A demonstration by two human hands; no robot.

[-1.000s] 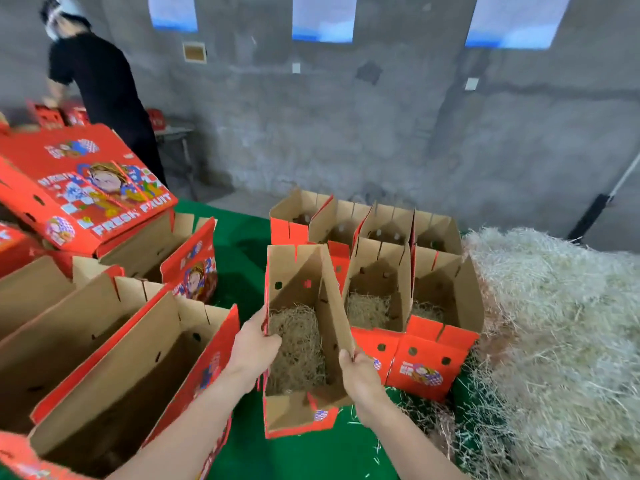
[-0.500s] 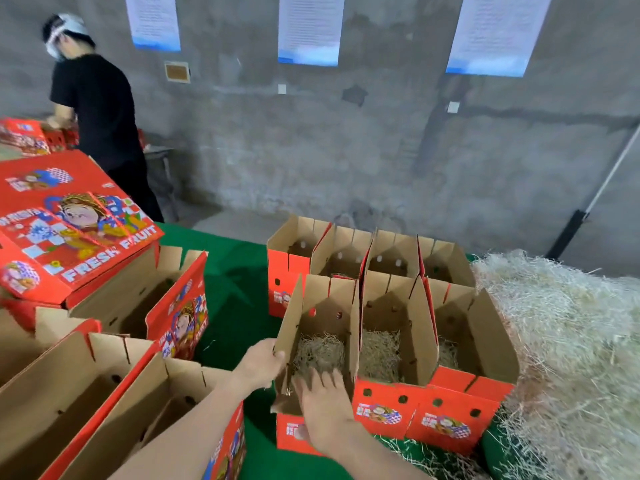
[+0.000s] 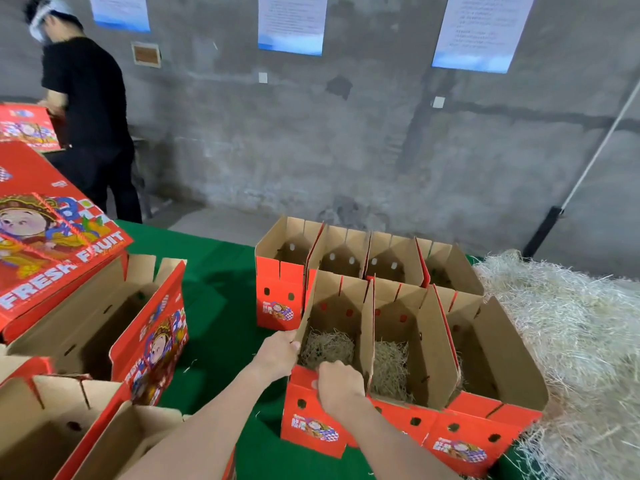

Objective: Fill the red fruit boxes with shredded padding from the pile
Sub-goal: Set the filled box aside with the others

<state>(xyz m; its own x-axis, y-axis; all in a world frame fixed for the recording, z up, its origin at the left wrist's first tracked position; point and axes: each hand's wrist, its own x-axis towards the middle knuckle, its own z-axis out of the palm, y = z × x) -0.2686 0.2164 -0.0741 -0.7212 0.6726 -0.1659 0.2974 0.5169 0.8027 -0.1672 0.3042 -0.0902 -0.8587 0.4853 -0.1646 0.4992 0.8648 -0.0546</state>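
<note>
Gripping the padded red box (image 3: 311,427), left hand (image 3: 277,355) holds its flap, right hand (image 3: 339,386) its rim.

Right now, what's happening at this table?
A person is packing red fruit boxes. Their left hand grips the left flap of the front-left box and the right hand grips its near rim. That box already holds shredded padding, as does its neighbour. The pile lies to the right. A second person stands at the back left.

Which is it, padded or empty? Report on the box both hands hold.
Partly padded: shredded padding covers the floor of the box; bare cardboard walls rise above it, top open.
</note>
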